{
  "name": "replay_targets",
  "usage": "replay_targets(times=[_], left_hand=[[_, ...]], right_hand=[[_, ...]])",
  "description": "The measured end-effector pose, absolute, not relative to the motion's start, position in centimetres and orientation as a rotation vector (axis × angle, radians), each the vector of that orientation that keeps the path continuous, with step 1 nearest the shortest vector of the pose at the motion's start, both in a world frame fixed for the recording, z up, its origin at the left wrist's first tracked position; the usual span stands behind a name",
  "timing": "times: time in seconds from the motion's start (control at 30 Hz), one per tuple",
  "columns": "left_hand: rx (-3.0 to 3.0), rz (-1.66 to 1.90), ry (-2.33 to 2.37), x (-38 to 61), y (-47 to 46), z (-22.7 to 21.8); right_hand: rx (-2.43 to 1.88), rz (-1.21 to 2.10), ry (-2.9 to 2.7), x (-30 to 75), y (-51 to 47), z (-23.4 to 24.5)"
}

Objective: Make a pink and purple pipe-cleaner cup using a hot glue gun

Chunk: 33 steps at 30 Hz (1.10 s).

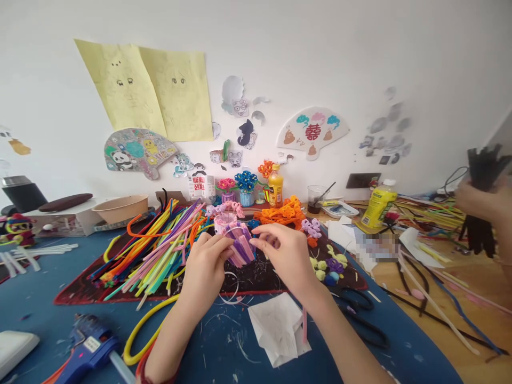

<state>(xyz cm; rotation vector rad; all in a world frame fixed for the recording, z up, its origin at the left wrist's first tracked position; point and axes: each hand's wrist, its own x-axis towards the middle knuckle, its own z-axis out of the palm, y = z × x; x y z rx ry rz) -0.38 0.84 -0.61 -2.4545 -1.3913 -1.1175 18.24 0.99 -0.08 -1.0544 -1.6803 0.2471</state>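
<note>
1. The left hand [210, 261] pinches the near-left upper edge of a purple-and-pink striped piece [242, 250], thumb and forefinger clamped on it, the other fingers curled.
2. The right hand [282, 250] has its thumb and forefinger closed on the right edge of the same piece.
3. The striped piece sits between the two hands, tilted, above a dark mat [260, 280] with a red border.
4. Left of the hands, a heap of coloured fuzzy stems [160, 250] spreads over the mat; orange fuzzy shapes [282, 213] lie on the far side, right of centre.
5. Near the viewer, on the blue table cover [208, 346], are a blue glue gun [90, 344] at left, a yellow fuzzy loop [130, 341] beside it and a crumpled white tissue [276, 325] between the forearms.
6. Far, by the wall, an orange bottle [276, 186] stands to the right of a blue flower pot [247, 197].
7. At far right, another person's hand [482, 200] grips a black bundle [486, 165]; a yellow bottle [379, 205] stands to its left.
</note>
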Motion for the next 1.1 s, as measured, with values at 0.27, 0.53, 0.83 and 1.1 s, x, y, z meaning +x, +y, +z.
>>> replay_targets(times=[0.27,0.53,0.83,1.1], left_hand=[[-2.731,-1.448,-1.61,-1.1,0.6,0.1],[-2.768,-1.501,-1.616,-1.0,0.1,0.5],[-2.844,-1.516,-1.63,-0.9,0.0,0.7],[-2.926,-1.603,-1.55,-1.2,0.2,0.7]], right_hand=[[-0.896,0.562,-1.818,19.7,1.7,0.5],[-0.857,0.572,-1.889,19.4,1.5,0.6],[-0.82,0.63,-1.847,19.2,1.2,0.6],[-0.777,0.829,-1.856,19.2,0.7,1.0]])
